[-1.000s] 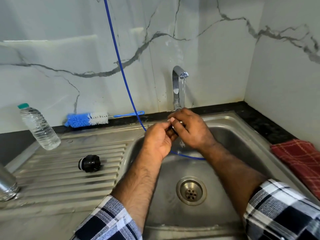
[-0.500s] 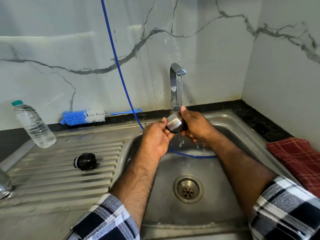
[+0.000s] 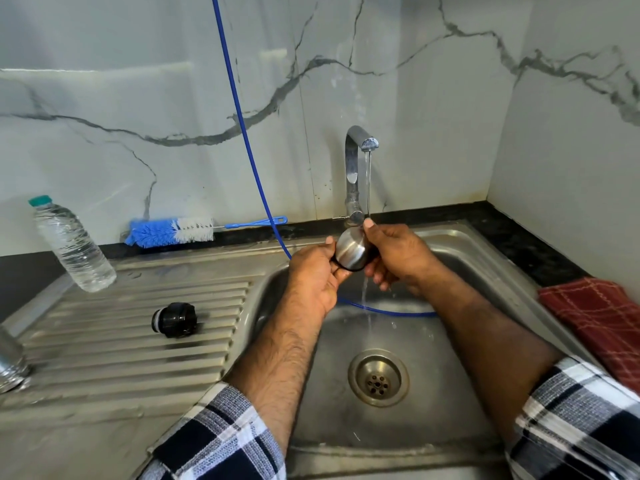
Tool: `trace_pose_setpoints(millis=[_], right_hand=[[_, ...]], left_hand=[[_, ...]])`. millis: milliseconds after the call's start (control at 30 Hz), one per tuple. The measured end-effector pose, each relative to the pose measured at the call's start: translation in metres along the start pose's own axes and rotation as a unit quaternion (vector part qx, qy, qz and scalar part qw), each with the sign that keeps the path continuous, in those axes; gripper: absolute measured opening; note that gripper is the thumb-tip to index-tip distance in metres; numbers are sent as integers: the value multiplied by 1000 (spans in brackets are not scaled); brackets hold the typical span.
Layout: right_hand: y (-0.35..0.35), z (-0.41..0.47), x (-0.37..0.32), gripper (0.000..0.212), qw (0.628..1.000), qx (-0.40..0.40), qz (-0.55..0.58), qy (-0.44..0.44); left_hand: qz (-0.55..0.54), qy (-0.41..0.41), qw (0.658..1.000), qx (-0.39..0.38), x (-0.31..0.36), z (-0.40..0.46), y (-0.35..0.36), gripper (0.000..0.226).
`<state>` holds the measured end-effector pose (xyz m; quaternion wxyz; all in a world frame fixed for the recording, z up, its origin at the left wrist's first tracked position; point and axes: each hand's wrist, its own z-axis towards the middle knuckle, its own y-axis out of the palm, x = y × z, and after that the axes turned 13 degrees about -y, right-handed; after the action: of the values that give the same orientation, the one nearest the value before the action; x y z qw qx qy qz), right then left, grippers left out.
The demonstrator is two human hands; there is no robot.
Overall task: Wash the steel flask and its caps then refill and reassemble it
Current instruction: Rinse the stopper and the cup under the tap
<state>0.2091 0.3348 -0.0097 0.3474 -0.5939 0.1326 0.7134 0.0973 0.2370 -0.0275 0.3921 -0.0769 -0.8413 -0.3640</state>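
Both hands hold a steel cap (image 3: pixel 351 252) over the sink (image 3: pixel 450 244), right at the stream of water (image 3: pixel 367 181) that runs from the tap (image 3: pixel 353 168). The left hand (image 3: pixel 313 277) grips the cap from the left, fingers curled round its black rim; the right hand (image 3: pixel 394 254) grips it from the right, thumb on top. The water falls past the cap, between the hands, toward the drain (image 3: pixel 378 377).

A blue hose (image 3: pixel 242 133) hangs down the marble wall, passes behind the left hand and lies across the sink behind the forearms. On the ridged draining board (image 3: pixel 104 341) to the left a black cap (image 3: pixel 175 319) lies on its side, well apart from the hands. The steel flask (image 3: pixel 10 362) is at the far left edge, mostly cut off. A plastic water bottle (image 3: pixel 71 244) leans near the wall, and a blue and white bottle brush (image 3: pixel 173 230) lies along the back ledge. A red checked cloth (image 3: pixel 602 320) rests on the sink's right rim.
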Motion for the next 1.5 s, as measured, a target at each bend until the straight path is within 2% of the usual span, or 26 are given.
trace_pose_setpoints(millis=[67,133,300,367,467,533,600,700,833,933,1100,1233,1300,1367,1433,1500], right_hand=[[-4,-3,3,37,994,-53,88,38],[-6,-4,2,37,990,-81,108,42],[2,-2,0,59,997,26,-6,76],[2,-3,2,58,992,30,32,117],[-2,-1,10,44,982,47,105,151],[-3,1,14,36,974,60,146,161],[-3,2,16,38,977,35,151,145],[2,6,20,39,993,3,87,74],[10,17,25,51,993,100,-54,7],[10,14,25,62,975,105,-190,-39],[16,10,26,58,965,91,-238,-62],[13,10,27,49,961,93,-255,-47],[12,13,29,40,977,104,-188,-9],[10,17,29,32,991,116,-12,60],[8,14,23,26,972,114,172,116],[5,10,22,27,944,123,272,140]], left_hand=[[8,-3,1000,28,1,2,-4,15],[17,1,999,38,0,2,-6,13],[82,19,996,13,-11,2,0,11],[119,39,992,35,-16,3,1,14],[147,70,984,70,-21,7,-1,11],[166,78,979,83,-22,8,-3,4],[167,73,980,82,-23,8,-3,7],[156,68,982,75,-22,9,-1,23],[170,76,971,149,-10,11,-8,33],[144,73,968,191,-2,11,-17,30],[155,64,972,163,-3,9,-16,15],[168,67,971,158,-4,10,-17,10],[169,66,971,156,-4,11,-17,10],[173,66,970,156,-4,10,-17,9],[183,67,968,158,-4,10,-17,8],[188,66,967,158,-5,9,-17,8]])
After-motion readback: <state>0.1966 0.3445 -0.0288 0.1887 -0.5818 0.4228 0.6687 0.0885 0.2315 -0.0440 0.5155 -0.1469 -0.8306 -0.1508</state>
